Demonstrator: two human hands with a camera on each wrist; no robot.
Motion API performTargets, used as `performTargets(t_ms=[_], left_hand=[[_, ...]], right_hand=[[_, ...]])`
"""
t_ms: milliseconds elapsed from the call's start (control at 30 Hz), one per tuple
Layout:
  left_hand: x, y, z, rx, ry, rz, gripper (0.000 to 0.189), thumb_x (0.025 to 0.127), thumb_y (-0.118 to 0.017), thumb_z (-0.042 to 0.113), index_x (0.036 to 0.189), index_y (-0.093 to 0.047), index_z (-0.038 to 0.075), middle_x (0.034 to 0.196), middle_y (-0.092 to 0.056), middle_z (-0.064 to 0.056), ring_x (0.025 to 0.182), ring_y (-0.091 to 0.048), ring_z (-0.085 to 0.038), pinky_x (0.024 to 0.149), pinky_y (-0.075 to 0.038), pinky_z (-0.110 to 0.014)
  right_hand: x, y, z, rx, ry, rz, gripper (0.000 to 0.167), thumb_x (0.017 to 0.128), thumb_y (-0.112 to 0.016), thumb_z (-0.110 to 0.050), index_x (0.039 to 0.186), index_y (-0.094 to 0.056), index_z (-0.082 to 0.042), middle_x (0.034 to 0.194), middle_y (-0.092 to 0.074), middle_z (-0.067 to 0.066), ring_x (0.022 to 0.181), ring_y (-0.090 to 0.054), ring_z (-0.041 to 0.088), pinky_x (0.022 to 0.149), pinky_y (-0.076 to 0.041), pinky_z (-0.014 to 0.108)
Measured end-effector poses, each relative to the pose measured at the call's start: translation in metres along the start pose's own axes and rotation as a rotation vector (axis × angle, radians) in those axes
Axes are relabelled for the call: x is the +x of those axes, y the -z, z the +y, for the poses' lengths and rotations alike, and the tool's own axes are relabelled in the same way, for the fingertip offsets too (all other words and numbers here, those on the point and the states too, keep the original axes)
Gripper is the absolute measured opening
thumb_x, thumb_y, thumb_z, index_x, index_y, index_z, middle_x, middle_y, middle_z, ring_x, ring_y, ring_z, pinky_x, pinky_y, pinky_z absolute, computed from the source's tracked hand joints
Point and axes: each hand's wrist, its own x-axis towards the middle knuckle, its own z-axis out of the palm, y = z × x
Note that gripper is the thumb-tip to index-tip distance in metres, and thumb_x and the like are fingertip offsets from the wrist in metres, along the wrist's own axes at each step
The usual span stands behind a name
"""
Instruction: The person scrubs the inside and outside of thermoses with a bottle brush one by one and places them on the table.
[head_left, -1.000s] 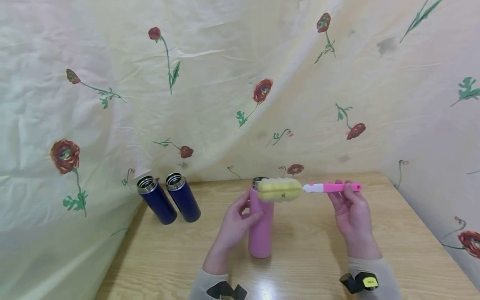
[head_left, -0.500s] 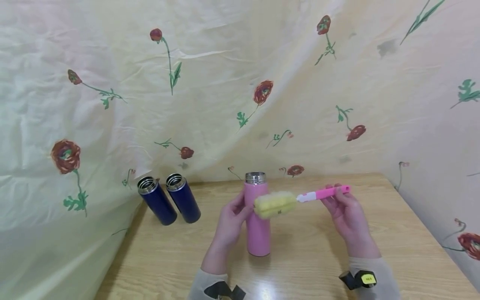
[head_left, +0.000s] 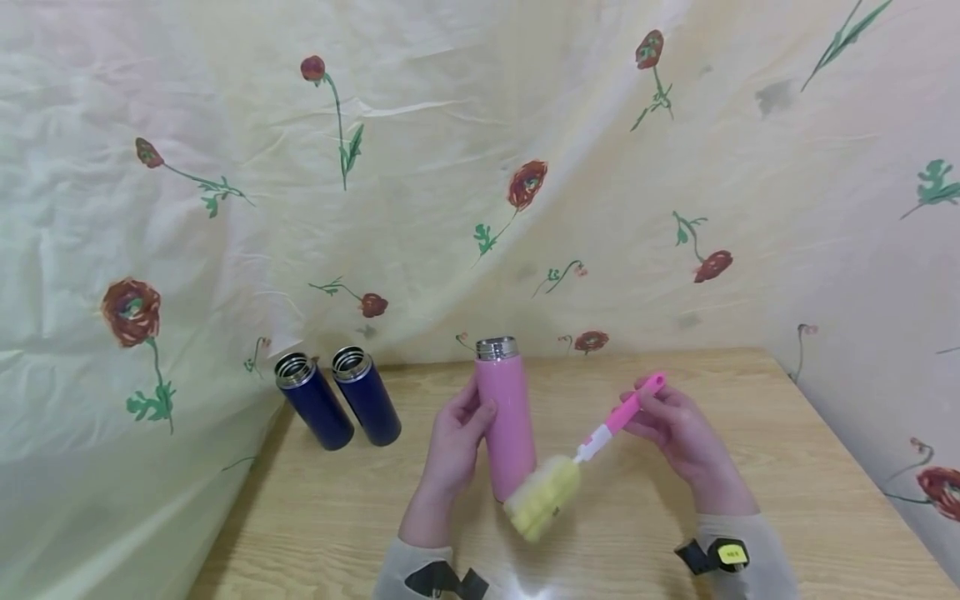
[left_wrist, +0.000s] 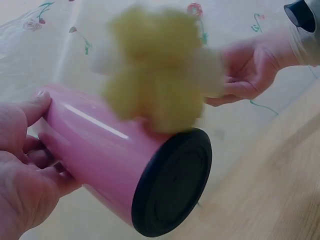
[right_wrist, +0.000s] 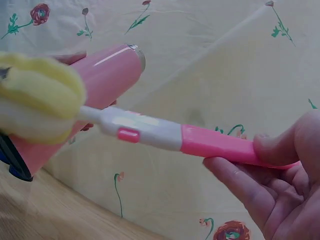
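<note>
My left hand (head_left: 453,437) grips a pink bottle (head_left: 506,425) by its side, thumb across the front. The bottle is lidless with a bare steel neck, tilted a little, and its black base (left_wrist: 172,182) shows in the left wrist view. By its pink and white handle (right_wrist: 215,142), my right hand (head_left: 678,429) holds a bottle brush between thumb and fingers. The brush's yellow and white sponge head (head_left: 543,497) points down and left, overlapping the bottle's lower end in the head view. Blurred, the sponge also shows close by the bottle's side in the left wrist view.
Two dark blue lidless bottles, one at the left (head_left: 315,402) and one beside it (head_left: 367,396), stand at the back left of the wooden table (head_left: 337,517). A flowered cloth (head_left: 420,208) hangs behind and along both sides.
The brush has swung from level at the bottle's mouth down to its base, its handle now slanting. My right hand has shifted left; the pink bottle has tilted and moved slightly left.
</note>
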Motion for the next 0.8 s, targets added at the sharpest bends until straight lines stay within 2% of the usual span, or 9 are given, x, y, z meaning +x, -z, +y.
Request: performTargets(t_ms=[100, 233, 500, 667, 800], left_hand=[[0.0006, -0.0002, 0.0004, -0.016, -0.001, 0.006, 0.068, 0.108, -0.066, 0.018, 0.165, -0.033, 0.002, 0.161, -0.047, -0.022, 0.144, -0.052, -0.037, 0.115, -0.048, -0.044], [0.0007, -0.0009, 0.0009, -0.032, 0.005, 0.014, 0.069, 0.107, -0.066, 0.017, 0.166, -0.032, 0.002, 0.161, -0.048, -0.023, 0.144, -0.052, -0.036, 0.116, -0.048, -0.042], [-0.0002, -0.0022, -0.0004, -0.05, -0.01, -0.039, 0.068, 0.108, -0.066, 0.017, 0.165, -0.033, 0.002, 0.16, -0.048, -0.023, 0.143, -0.053, -0.035, 0.116, -0.048, -0.042], [-0.0005, -0.0023, -0.0019, -0.065, -0.003, -0.057, 0.067, 0.109, -0.065, 0.019, 0.166, -0.033, 0.003, 0.161, -0.049, -0.021, 0.144, -0.053, -0.034, 0.117, -0.047, -0.041], [-0.0013, -0.0038, -0.0033, -0.031, 0.011, -0.053, 0.067, 0.108, -0.066, 0.02, 0.165, -0.035, 0.004, 0.161, -0.049, -0.018, 0.144, -0.053, -0.033, 0.116, -0.047, -0.04]], right_hand=[[0.0007, 0.0009, 0.0011, -0.051, -0.009, -0.03, 0.011, 0.114, -0.049, -0.006, 0.117, -0.059, -0.008, 0.108, -0.074, 0.004, 0.102, -0.077, 0.021, 0.091, -0.063, 0.035], [0.0003, 0.0016, 0.0007, -0.002, -0.003, -0.027, 0.012, 0.114, -0.048, -0.005, 0.115, -0.059, -0.01, 0.109, -0.075, 0.004, 0.103, -0.077, 0.021, 0.092, -0.063, 0.035], [-0.002, 0.0031, -0.004, 0.329, 0.045, 0.003, 0.024, 0.114, -0.041, -0.002, 0.114, -0.065, -0.008, 0.112, -0.072, 0.008, 0.107, -0.076, 0.026, 0.099, -0.06, 0.036], [-0.0039, 0.0004, -0.0062, 0.502, 0.066, 0.026, 0.022, 0.114, -0.043, -0.002, 0.114, -0.065, -0.004, 0.115, -0.07, 0.01, 0.111, -0.074, 0.025, 0.104, -0.057, 0.036], [-0.0046, -0.0024, -0.008, 0.676, 0.101, 0.066, 0.019, 0.114, -0.044, -0.004, 0.113, -0.063, -0.002, 0.115, -0.07, 0.013, 0.112, -0.073, 0.026, 0.107, -0.054, 0.037]])
